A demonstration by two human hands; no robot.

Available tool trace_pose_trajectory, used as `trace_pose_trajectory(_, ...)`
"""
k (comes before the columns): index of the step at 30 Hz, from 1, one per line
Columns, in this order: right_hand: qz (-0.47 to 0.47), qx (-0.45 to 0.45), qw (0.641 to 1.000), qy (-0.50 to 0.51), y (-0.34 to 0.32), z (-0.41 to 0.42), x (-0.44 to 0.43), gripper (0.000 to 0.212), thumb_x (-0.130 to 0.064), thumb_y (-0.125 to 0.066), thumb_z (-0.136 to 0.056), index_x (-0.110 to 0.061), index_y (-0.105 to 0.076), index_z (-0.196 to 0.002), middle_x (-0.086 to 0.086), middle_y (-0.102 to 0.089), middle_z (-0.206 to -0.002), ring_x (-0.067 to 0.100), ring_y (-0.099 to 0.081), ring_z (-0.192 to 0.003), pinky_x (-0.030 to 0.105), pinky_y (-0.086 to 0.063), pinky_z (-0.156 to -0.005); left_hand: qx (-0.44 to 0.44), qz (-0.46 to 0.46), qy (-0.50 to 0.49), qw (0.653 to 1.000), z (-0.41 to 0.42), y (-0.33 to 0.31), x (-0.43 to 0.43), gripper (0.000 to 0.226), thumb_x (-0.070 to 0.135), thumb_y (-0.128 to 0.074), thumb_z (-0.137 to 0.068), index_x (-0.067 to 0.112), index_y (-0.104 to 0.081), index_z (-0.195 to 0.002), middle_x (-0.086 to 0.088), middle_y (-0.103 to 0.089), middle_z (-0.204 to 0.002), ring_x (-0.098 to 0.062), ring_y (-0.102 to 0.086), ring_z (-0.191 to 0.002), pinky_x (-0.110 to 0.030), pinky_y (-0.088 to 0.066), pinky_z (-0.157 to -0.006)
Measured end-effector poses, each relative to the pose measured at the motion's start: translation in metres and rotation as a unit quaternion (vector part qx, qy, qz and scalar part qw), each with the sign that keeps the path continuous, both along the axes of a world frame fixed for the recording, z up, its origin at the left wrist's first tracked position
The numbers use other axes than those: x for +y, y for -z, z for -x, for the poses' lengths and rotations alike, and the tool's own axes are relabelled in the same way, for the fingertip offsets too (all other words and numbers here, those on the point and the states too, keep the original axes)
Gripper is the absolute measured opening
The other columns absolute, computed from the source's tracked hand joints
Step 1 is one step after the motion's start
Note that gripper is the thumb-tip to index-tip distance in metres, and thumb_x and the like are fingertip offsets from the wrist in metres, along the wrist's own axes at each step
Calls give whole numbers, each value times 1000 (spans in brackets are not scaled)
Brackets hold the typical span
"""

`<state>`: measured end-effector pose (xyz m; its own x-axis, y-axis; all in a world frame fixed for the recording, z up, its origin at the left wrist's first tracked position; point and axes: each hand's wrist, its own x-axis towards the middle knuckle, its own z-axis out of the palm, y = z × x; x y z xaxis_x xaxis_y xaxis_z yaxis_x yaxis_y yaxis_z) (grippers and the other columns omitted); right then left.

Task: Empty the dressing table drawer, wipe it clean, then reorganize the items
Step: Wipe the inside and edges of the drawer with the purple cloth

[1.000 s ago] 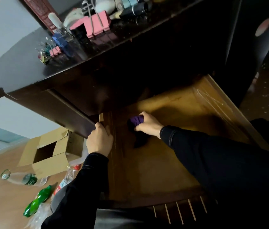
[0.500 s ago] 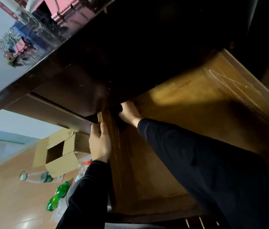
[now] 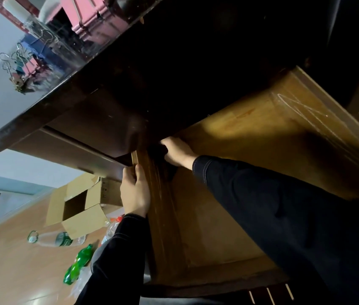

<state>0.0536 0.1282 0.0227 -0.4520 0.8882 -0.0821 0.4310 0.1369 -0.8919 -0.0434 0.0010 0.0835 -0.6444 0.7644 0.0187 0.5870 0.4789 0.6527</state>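
The wooden drawer (image 3: 235, 137) is pulled out from under the dark dressing table (image 3: 48, 100), and no items show on its bare floor. My left hand (image 3: 135, 191) grips the drawer's left side wall near the table front. My right hand (image 3: 177, 151) reaches into the drawer's back left corner under the tabletop and holds a dark cloth (image 3: 157, 149) against the wood; the cloth is mostly in shadow. On the tabletop stand binder clips (image 3: 17, 67), a pink box (image 3: 88, 16) and a clear bottle (image 3: 35, 25).
An open cardboard box (image 3: 77, 204) lies on the wooden floor at the left. Beside it lie a clear plastic bottle (image 3: 51, 238), a green bottle (image 3: 78, 264) and crumpled plastic (image 3: 110, 230). The drawer's right wall (image 3: 319, 115) carries clear tape.
My right hand has pushed the cloth from the drawer's middle left back into the far left corner under the tabletop. My head has moved closer and lower. The left hand keeps its grip.
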Motion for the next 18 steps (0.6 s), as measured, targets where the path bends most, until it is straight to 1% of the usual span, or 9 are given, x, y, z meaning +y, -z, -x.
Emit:
trace_pose_trajectory(1,-6,-17,1000,-19,1,-4,1,34,0,-55,-87,-12,-66,-117,10,-68,-117,31,-63,-107,35,-49,-83,-2,1,1,1000,-1,-1,0,35,45,-38,-105,20,-54,-122,9,-52,-110,-11,-42,-99,-39,-22,-91)
trace_pose_trajectory(3,10,-10,1000,-23,-1,-11,6,16,-2,-53,-89,-13,-63,-93,5,-63,-92,28,-61,-86,32,-45,-71,-5,-4,8,1000,-1,-2,0,38,44,-38,-106,19,-53,-129,9,-50,-113,-11,-43,-103,-40,-28,-98)
trace_pose_trajectory(5,71,50,995,49,-2,-13,13,10,-5,-54,-91,-13,-59,-87,-3,-54,-80,20,-54,-75,30,-43,-69,-4,-10,23,1000,-1,-2,-1,44,43,-37,-106,14,-49,-137,5,-53,-121,-14,-45,-108,-31,-27,-95)
trace_pose_trajectory(7,131,122,979,98,0,-9,13,11,-6,-59,-92,-12,-64,-100,0,-64,-96,20,-60,-89,31,-49,-81,-5,-16,26,1000,-2,-3,-1,47,43,-35,-106,13,-47,-141,-3,-55,-133,-16,-47,-111,-28,-27,-94)
trace_pose_trajectory(9,123,143,980,62,2,1,3,30,1,-64,-89,-9,-68,-116,9,-70,-118,22,-62,-107,27,-47,-89,-2,-15,23,1000,-2,-2,0,47,43,-35,-107,13,-46,-141,0,-54,-127,-14,-45,-108,-27,-26,-92)
trace_pose_trajectory(13,23,18,1000,2,6,1,-12,44,1,-55,-87,-12,-63,-128,12,-66,-124,29,-62,-107,34,-50,-82,4,-3,33,999,4,-1,-1,38,45,-34,-105,18,-52,-124,3,-56,-111,-21,-50,-100,-33,-31,-87)
trace_pose_trajectory(14,17,-7,1000,-15,2,-3,-10,39,1,-54,-87,-13,-64,-122,10,-67,-118,31,-63,-105,34,-51,-77,7,0,31,999,4,-2,-2,36,46,-33,-105,20,-52,-121,3,-56,-108,-21,-50,-99,-35,-31,-87)
trace_pose_trajectory(16,37,-26,998,-34,-7,-12,-2,14,-1,-53,-88,-12,-60,-91,6,-63,-92,31,-62,-91,30,-43,-64,10,9,22,1000,1,-3,-2,31,48,-33,-105,25,-51,-115,9,-51,-103,-16,-45,-96,-42,-31,-91)
trace_pose_trajectory(18,87,12,996,14,-15,-16,6,12,-7,-54,-93,-12,-55,-82,1,-55,-81,27,-56,-85,30,-43,-65,11,3,26,1000,0,-2,-2,26,47,-34,-105,28,-50,-113,10,-49,-101,-15,-43,-96,-37,-29,-89)
